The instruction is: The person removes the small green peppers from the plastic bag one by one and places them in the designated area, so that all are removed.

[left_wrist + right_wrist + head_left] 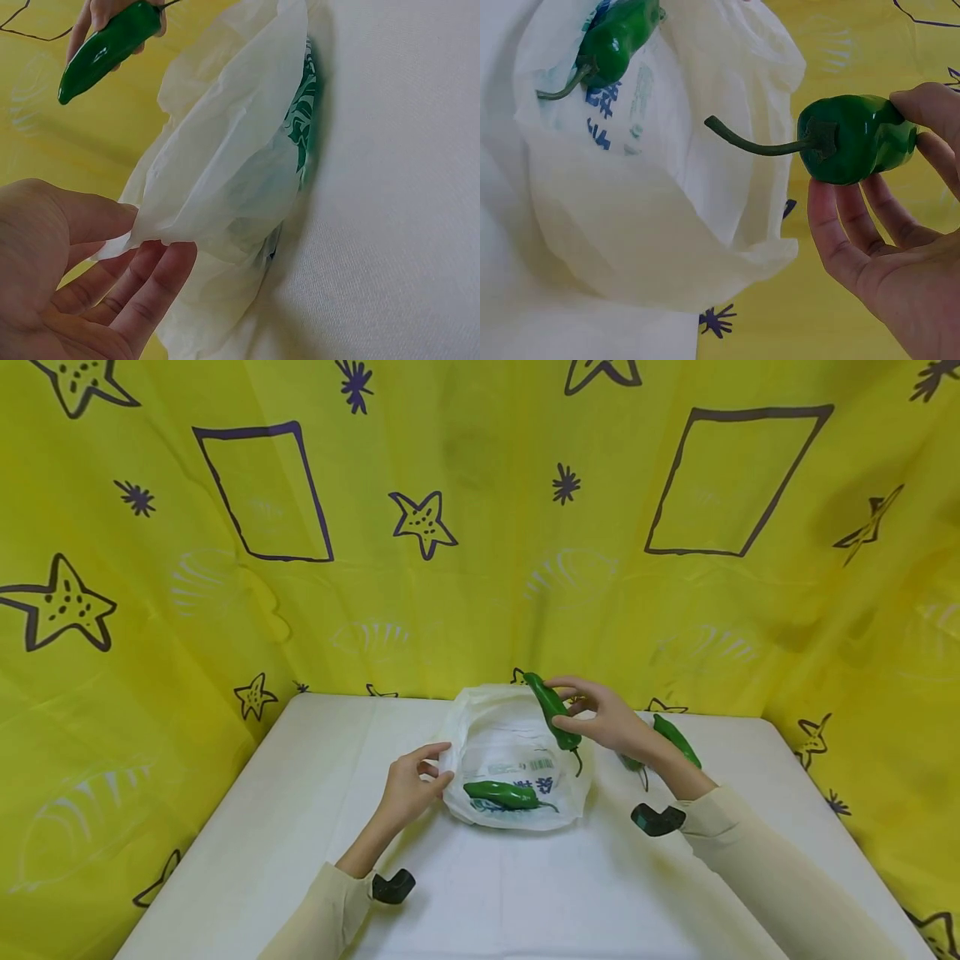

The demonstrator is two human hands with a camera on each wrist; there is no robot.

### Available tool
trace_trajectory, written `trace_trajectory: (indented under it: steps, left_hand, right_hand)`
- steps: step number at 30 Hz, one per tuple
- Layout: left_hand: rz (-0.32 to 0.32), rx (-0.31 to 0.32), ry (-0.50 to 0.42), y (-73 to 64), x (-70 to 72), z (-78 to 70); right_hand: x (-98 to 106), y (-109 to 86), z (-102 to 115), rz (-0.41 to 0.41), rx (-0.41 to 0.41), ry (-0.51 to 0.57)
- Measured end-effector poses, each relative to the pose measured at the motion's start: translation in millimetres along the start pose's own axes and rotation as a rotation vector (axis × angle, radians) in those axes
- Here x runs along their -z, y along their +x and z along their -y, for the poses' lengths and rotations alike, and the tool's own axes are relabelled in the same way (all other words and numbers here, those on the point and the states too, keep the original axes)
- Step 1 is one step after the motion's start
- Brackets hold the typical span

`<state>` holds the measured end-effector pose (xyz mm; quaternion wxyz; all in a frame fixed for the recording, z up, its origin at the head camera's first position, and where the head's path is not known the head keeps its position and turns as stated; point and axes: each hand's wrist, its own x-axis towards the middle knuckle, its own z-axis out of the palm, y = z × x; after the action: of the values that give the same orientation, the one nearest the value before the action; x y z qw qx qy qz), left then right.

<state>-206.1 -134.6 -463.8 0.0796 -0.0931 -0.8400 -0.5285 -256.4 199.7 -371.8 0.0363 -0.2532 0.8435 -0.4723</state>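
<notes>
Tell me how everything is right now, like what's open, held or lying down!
Plastic bag: open, rim pinched at one side
Left hand: pinching the bag's rim
Right hand: holding a pepper
Held pepper: lifted off the table, stem on
Pepper in the bag: lying on its side, stem on
Two peppers outside: one partly hidden by the right arm
Yellow curtain: hanging

Your left hand [408, 787] pinches, thumb against fingers [161, 289]; left forearm [318, 914] angles in from lower left. Your right hand [606, 722] grips, higher up; right forearm [780, 868] slants in from lower right.
</notes>
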Motion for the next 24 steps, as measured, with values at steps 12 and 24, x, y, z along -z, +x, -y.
trace_trajectory:
  steps: [12,24]
  left_hand:
    - [-0.004,-0.006,-0.016,-1.6,0.1,1.6]
    - [-0.003,-0.007,-0.027,-2.3,0.6,1.6]
  right_hand:
    - [21,-43.3,-8,-0.038,-0.067,-0.046]
    - [31,-80.8,-20,-0.092,-0.079,-0.111]
